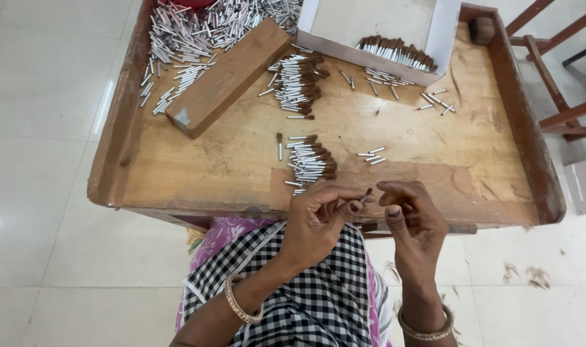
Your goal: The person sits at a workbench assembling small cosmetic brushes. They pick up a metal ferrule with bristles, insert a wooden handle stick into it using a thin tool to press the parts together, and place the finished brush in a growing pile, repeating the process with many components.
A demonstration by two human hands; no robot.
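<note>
- Worn wooden tray table (177, 173), shiny metal tubes (190, 38) heaped, brown-tipped ones stacked (311, 160) near the front edge.
- Left hand (318, 218) pinches a tiny brush piece (367, 194) over that edge.
- Right hand (411, 215) loosely curled, fingers just beside it, holding nothing I can see.

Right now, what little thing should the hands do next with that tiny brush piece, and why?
Probably lay it on the nearest pile of finished pieces. The left hand pinches a small tufted piece with the right hand beside it, and similar tufted tubes lie stacked just ahead.
</note>
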